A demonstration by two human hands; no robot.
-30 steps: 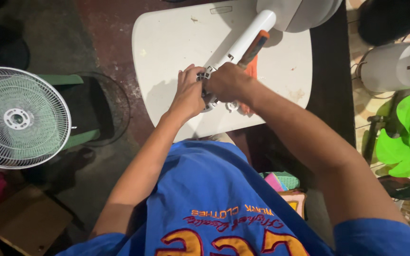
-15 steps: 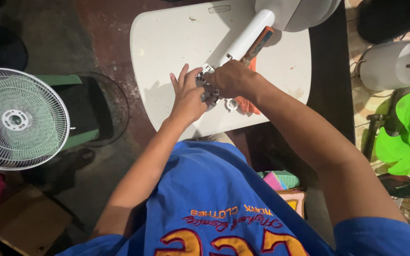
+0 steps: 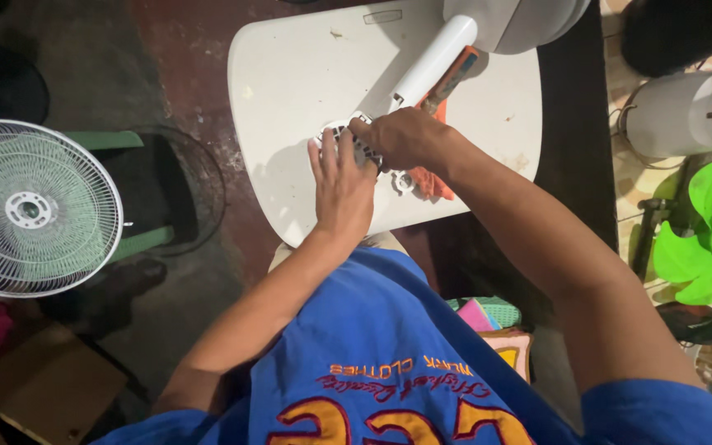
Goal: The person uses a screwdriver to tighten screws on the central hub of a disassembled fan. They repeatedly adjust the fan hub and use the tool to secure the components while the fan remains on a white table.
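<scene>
Head view: both hands on the white table (image 3: 290, 91).
Left hand (image 3: 341, 185): fingers spread, flat against the small grille (image 3: 354, 142).
Right hand (image 3: 405, 136): pinching the grille's top edge.

— Wearing a bright blue shirt (image 3: 372, 354), short-sleeved, cloth lying smooth across the chest.

— Carrying anything on the front?

— Showing large orange letters with a dark red outline along the bottom edge of the view, and above them two smaller lines of stitched lettering, one orange, one red, all appearing upside down from the head camera.

— And the arms?

— Going bare from the sleeves down; left hand (image 3: 341, 185) and right hand (image 3: 405, 136) bare too, wearing no gloves, rings or watch.
</scene>
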